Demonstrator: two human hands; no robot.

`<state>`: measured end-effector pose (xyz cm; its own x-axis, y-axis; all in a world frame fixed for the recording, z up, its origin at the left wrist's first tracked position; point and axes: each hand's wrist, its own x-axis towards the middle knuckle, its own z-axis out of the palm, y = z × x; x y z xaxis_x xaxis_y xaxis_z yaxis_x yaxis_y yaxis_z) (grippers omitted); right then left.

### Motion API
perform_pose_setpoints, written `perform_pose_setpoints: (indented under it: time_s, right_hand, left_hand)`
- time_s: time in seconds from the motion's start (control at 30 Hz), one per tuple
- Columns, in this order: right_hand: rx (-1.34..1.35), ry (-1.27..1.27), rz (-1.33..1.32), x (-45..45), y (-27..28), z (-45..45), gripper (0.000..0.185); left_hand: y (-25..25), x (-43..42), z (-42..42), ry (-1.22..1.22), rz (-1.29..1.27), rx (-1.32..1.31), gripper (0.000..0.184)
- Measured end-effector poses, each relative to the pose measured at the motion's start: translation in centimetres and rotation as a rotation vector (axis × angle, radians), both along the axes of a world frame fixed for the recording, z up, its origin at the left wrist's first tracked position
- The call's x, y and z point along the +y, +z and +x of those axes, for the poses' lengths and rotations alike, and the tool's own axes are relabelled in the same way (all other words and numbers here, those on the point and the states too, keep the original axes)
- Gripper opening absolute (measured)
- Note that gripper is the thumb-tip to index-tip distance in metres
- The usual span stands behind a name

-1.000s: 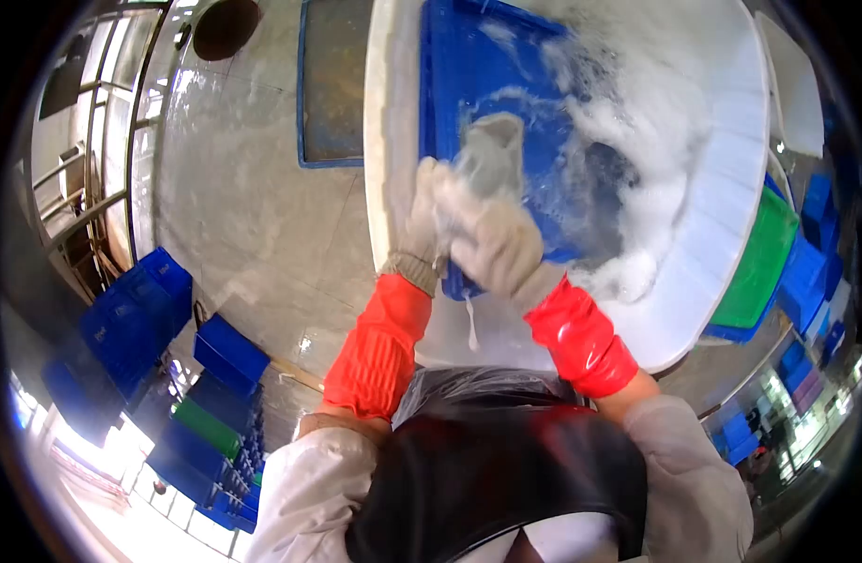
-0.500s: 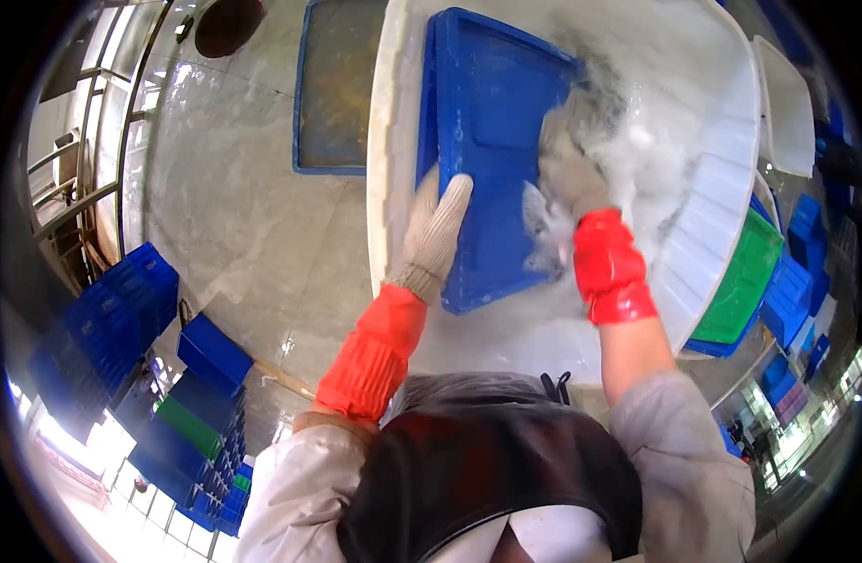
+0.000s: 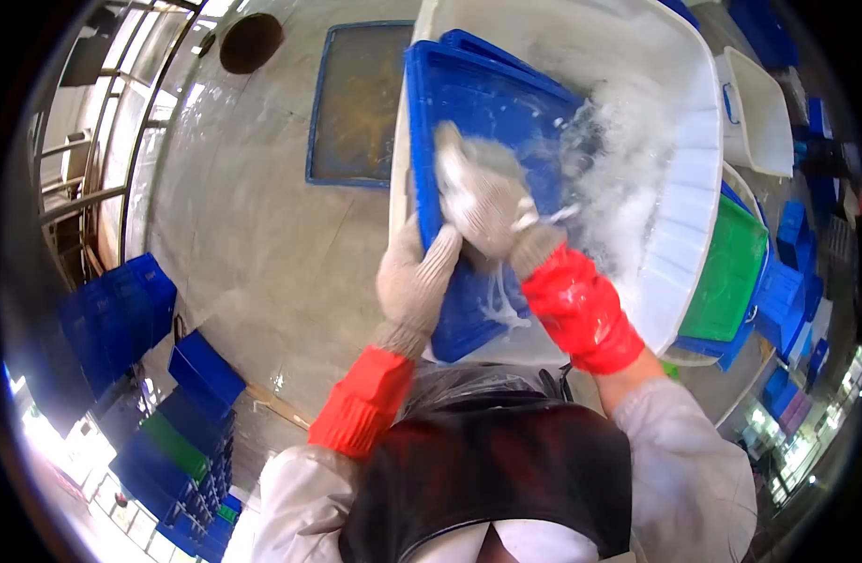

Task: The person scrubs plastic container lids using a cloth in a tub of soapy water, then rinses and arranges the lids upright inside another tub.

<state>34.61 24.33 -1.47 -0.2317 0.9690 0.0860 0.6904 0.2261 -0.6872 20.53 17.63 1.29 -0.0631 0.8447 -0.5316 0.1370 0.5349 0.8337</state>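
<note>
A blue plastic lid or shallow tray (image 3: 534,113) leans over the left rim of a white tub (image 3: 680,216) of foamy water. My left hand (image 3: 417,277), in a knitted glove with a red sleeve cover, grips the tray's left edge, thumb on its face. Across the tray's surface, my right hand (image 3: 487,202), gloved the same way, is closed on a greyish cloth or scrubber (image 3: 492,155) blurred by motion. Suds run down the tray below it. Another blue tray edge (image 3: 468,39) shows behind the first.
A flat blue-rimmed tray of murky water (image 3: 361,103) lies on the wet floor at left. Blue crates (image 3: 121,319) stand at lower left. Right of the tub are a green tray (image 3: 726,272), a white bin (image 3: 759,113) and more blue crates.
My right hand has come from the foamy water onto the tray with the greyish thing. The tray has been raised and shifted toward the tub's left rim, my left hand still on its edge.
</note>
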Motion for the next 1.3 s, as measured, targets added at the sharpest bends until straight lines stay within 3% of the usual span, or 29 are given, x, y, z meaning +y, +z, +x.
perform_pose_setpoints:
  time_s: [0.1, 0.13, 0.17, 0.23, 0.33, 0.37, 0.47, 0.57, 0.63, 0.73, 0.8, 0.83, 0.9, 0.93, 0.97, 1.03, 1.07, 1.13, 1.17, 1.23, 1.27, 1.3]
  right_hand:
    - [0.011, 0.118, 0.189, 5.6, 0.1, -3.9, 0.038]
    - [-0.025, 0.175, -0.03, 7.2, 2.5, -4.5, 0.048]
    - [0.153, 0.267, 0.244, 9.6, -1.5, -4.9, 0.045]
    - [0.171, 0.275, 0.131, 9.8, -2.5, -4.6, 0.044]
    - [0.222, 0.358, 0.247, 9.1, -12.0, 0.1, 0.048]
    - [0.098, 0.204, 0.292, 8.0, -15.8, 3.3, 0.049]
    - [-0.13, -0.025, -0.272, 0.0, -13.2, 8.5, 0.073]
    - [-0.59, -0.165, -0.325, -10.6, -15.0, 10.2, 0.073]
    - [-0.893, -0.283, -0.394, -15.5, -13.8, 9.6, 0.072]
    - [-0.438, 0.002, -0.648, -17.5, -11.4, 12.6, 0.069]
    - [-0.104, 0.191, -0.753, -19.0, -9.4, 14.4, 0.067]
    - [-0.089, 0.155, -0.735, -20.0, -8.3, 15.1, 0.067]
    - [-0.026, 0.211, -0.294, -21.3, -5.6, 16.8, 0.061]
    - [-0.023, 0.187, -0.269, -22.1, -4.6, 17.7, 0.061]
    - [0.003, -0.057, -0.479, -23.1, -3.6, 18.5, 0.056]
    - [0.05, -0.323, -0.677, -24.9, -2.9, 19.7, 0.052]
    - [0.042, -0.313, -0.422, -25.9, -2.9, 20.4, 0.048]
    - [0.03, -0.309, -0.146, -26.4, -2.1, 20.4, 0.045]
    - [0.064, -0.431, -0.181, -26.3, -1.8, 20.3, 0.042]
    - [0.109, -0.564, -0.217, -25.9, -2.4, 20.5, 0.04]
    - [-0.367, -0.262, -0.135, -25.8, -3.8, 21.9, 0.043]
    - [-0.196, -0.317, -0.236, -25.3, -1.9, 21.4, 0.041]
  left_hand:
    - [3.6, -1.2, -5.0, 0.07, 0.047, -0.193, 0.054]
    - [5.7, -1.5, -6.4, 0.097, 0.042, -0.201, 0.056]
    - [7.9, -1.8, -7.7, 0.125, 0.04, -0.211, 0.059]
    - [11.6, -2.5, -9.9, 0.175, 0.033, -0.082, 0.061]
    - [12.8, -4.9, -12.8, 0.2, 0.086, 0.074, 0.065]
    - [12.8, -6.1, -13.1, 0.169, 0.09, 0.194, 0.066]
    - [13.6, -7.7, -12.1, 0.276, 0.146, 0.109, 0.063]
    - [13.0, -8.8, -11.1, 0.301, 0.269, 0.062, 0.059]
    - [13.9, -7.7, -9.9, 0.27, 0.287, -0.196, 0.055]
    - [15.8, -6.3, -8.3, 0.168, 0.353, -0.139, 0.057]
    - [18.2, -5.3, -6.3, 0.018, 0.533, 0.066, 0.063]
    - [19.6, -4.9, -6.1, -0.067, 0.574, 0.153, 0.069]
    - [21.5, -3.5, -5.0, -0.13, 0.692, 0.141, 0.073]
    - [22.7, -3.4, -3.6, -0.123, 0.732, 0.167, 0.069]
    - [23.9, -3.3, -2.9, -0.146, 0.758, 0.163, 0.069]
    - [25.7, -2.2, -3.2, -0.471, 0.98, 0.648, 0.062]
    - [26.0, -1.5, -3.6, -0.467, 0.954, 0.884, 0.055]
    - [25.5, 1.3, -5.4, -0.425, 1.227, 1.099, 0.042]
    - [25.1, 3.0, -6.5, -0.394, 1.321, 1.215, 0.036]
    - [21.7, 7.4, -8.9, -0.424, 1.589, 0.876, 0.03]
    - [18.8, 8.5, -9.9, -0.23, 1.323, 0.428, 0.029]
    - [16.4, 8.5, -9.1, -0.174, 1.36, 0.488, 0.028]
